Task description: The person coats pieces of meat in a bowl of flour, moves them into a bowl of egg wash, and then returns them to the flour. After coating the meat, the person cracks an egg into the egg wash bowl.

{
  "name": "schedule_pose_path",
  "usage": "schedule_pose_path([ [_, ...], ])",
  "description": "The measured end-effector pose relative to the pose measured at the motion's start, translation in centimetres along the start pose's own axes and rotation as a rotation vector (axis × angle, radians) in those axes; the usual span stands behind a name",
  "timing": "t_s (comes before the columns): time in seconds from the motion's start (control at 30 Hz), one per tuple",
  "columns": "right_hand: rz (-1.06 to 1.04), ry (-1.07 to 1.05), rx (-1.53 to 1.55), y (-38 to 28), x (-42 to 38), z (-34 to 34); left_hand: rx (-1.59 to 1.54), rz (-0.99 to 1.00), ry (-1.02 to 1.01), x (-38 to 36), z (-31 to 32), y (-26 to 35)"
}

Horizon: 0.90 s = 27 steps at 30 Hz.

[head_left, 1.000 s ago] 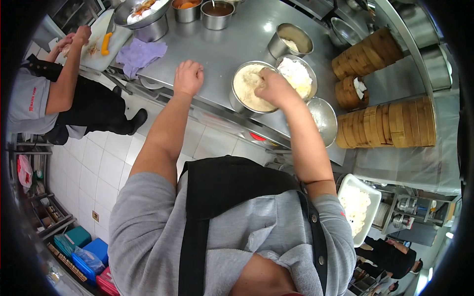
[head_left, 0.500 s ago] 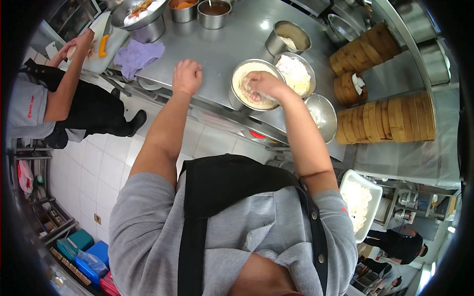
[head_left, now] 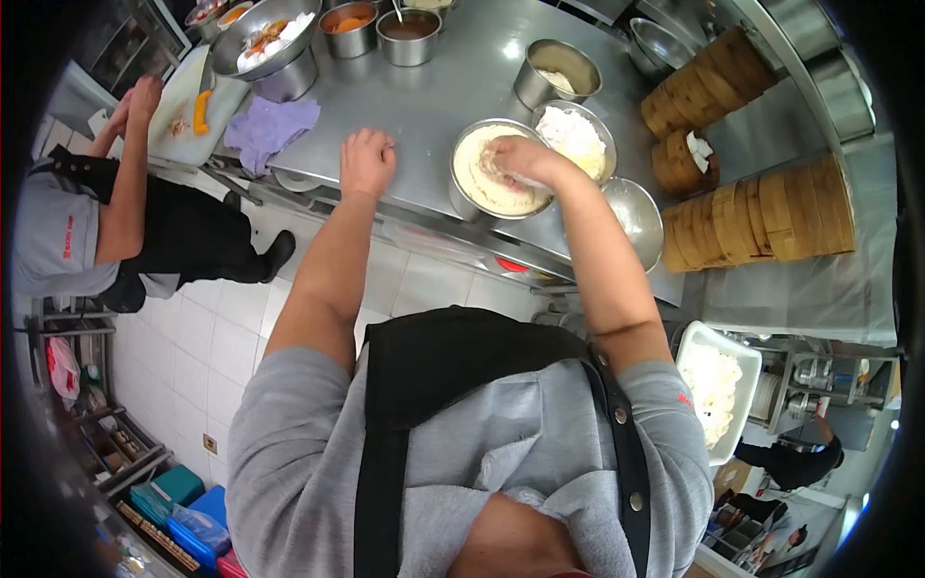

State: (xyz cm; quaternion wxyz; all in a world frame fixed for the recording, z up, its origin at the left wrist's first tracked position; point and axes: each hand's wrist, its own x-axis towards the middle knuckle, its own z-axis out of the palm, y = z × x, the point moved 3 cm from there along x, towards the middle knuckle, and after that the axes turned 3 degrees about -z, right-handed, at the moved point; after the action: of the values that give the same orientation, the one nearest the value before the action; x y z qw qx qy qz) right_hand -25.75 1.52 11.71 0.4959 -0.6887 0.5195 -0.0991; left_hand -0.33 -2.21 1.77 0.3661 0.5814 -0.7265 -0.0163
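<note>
My right hand [head_left: 528, 159] reaches down into a round steel pot [head_left: 457, 193], its fingers curled into pale, crumb-like meal [head_left: 477, 173]. The fingertips are coated and partly buried, so what they grip cannot be made out. On the front edge of the steel table rests my left hand [head_left: 367, 164], loosely closed with nothing showing in it. Right behind the pot is a bowl of white and pale yellow food [head_left: 575, 138]. Beside my right forearm stands a steel bowl [head_left: 638, 223] with white residue inside.
A deep steel pot [head_left: 541, 69] and bamboo steamers [head_left: 761, 223] stand farther right. Toward the left lie a purple cloth [head_left: 273, 132] and a yellow-handled knife [head_left: 201, 113] on a cutting board, by a co-worker [head_left: 72, 231]. A white tub [head_left: 744, 390] is at my right.
The camera view has shifted slightly. My right hand stays in the pot, its fingers moved a little within the meal. My left hand stays on the table. The co-worker's hands have shifted slightly.
</note>
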Motion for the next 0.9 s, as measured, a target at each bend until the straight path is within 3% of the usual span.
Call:
schedule_pose_path([
  [0.03, 0.001, 0.006, -0.153, -0.5, -0.2, 0.1, 0.007, 0.009, 0.016, 0.3, 0.1, -0.1],
  [0.27, 0.114, -0.099, -0.003, 0.5, -0.4, 0.4, 0.015, 0.000, -0.008, 0.6, 0.3, -0.1],
  [0.37, 0.052, 0.033, 0.022, -0.9, -1.3, -0.4, 0.001, -0.010, -0.001, 0.0, 0.3, -0.1],
  [0.5, -0.054, 0.285, -0.490, -2.3, -2.5, 0.9, 0.013, -0.014, -0.013, 0.3, 0.4, 0.0],
  [0.53, 0.094, 0.196, -0.479, -2.8, -2.6, 1.3, 0.025, -0.009, -0.015, 0.3, 0.4, -0.1],
  [0.63, 0.100, 0.305, -0.682, -2.7, -2.9, 2.7, 0.029, -0.008, -0.032, 0.3, 0.3, -0.1],
  [0.77, 0.069, 0.359, -0.717, -2.4, -2.9, 2.5, 0.043, 0.000, -0.021, 0.2, 0.5, -0.1],
  [0.9, 0.062, 0.335, -0.522, -1.7, -2.5, 0.7, 0.051, -0.001, -0.021, 0.1, 0.4, 0.1],
])
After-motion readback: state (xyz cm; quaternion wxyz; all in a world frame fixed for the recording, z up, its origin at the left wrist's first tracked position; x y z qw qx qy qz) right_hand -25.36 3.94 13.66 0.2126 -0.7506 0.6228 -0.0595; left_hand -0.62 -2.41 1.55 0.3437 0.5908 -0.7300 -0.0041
